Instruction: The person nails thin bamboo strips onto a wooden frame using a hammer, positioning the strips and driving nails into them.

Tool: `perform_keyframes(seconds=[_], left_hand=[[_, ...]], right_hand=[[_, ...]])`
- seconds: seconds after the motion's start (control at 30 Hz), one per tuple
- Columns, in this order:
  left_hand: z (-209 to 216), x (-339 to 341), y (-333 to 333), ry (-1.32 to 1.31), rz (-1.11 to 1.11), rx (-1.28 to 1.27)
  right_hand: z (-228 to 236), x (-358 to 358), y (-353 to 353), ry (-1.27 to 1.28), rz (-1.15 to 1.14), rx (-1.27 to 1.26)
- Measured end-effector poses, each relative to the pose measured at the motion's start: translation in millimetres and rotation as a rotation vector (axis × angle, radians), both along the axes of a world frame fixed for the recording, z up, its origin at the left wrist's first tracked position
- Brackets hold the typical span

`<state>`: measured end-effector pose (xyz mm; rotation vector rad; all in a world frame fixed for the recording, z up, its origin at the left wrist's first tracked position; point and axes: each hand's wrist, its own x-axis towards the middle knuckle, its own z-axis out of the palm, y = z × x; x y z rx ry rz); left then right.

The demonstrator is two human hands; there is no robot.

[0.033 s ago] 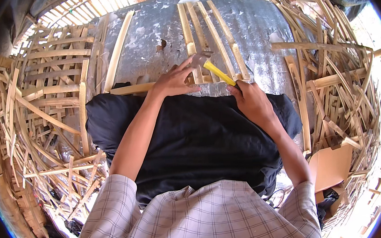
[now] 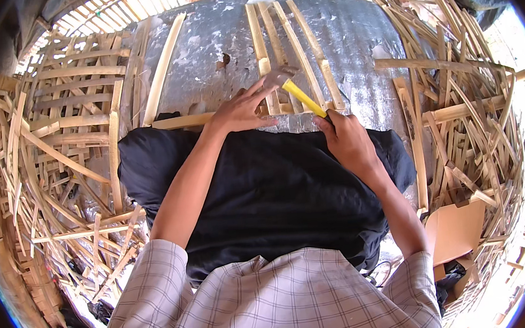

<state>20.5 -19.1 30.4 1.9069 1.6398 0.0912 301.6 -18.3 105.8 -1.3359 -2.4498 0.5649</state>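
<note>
My right hand [image 2: 349, 139] is wrapped round the dark end of a hammer with a yellow handle [image 2: 304, 97]. Its metal head [image 2: 280, 76] lies over a long bamboo strip [image 2: 258, 39], close to the fingers of my left hand [image 2: 239, 113]. That hand is open, with thumb and fingers spread beside the lower ends of the strips. Several upright strips, one of them pale [image 2: 294, 42], meet a bamboo crosspiece [image 2: 184, 121] running along the edge of the black cloth [image 2: 277, 187] over my lap. Whether my left fingertips touch the strip is hard to see.
A worn grey metal sheet [image 2: 203, 57] lies under the strips, with a lone bamboo strip [image 2: 164, 72] on its left. Woven bamboo lattice [image 2: 78, 86] stands at the left. Loose bamboo pieces [image 2: 458, 115] pile up at the right, above a cardboard box [image 2: 456, 231].
The hammer head has shifted very slightly to the right and toward the far side. Both hands stay nearly where they were.
</note>
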Motion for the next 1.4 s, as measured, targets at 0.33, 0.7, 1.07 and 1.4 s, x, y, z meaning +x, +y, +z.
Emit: perform_keyframes(seconds=[0.33, 0.7, 1.07, 1.4], left_hand=[[-10, -8, 3, -0.170, 0.004, 0.065], [-7, -4, 3, -0.134, 0.019, 0.021], [-29, -15, 2, -0.205, -0.005, 0.139], [-28, -15, 5, -0.210, -0.044, 0.113]], right_hand=[[-10, 6, 1, 0.001, 0.000, -0.019], [-12, 5, -1, 0.087, -0.021, -0.024], [2, 3, 4, -0.007, 0.039, 0.031], [5, 1, 3, -0.017, 0.055, 0.021]])
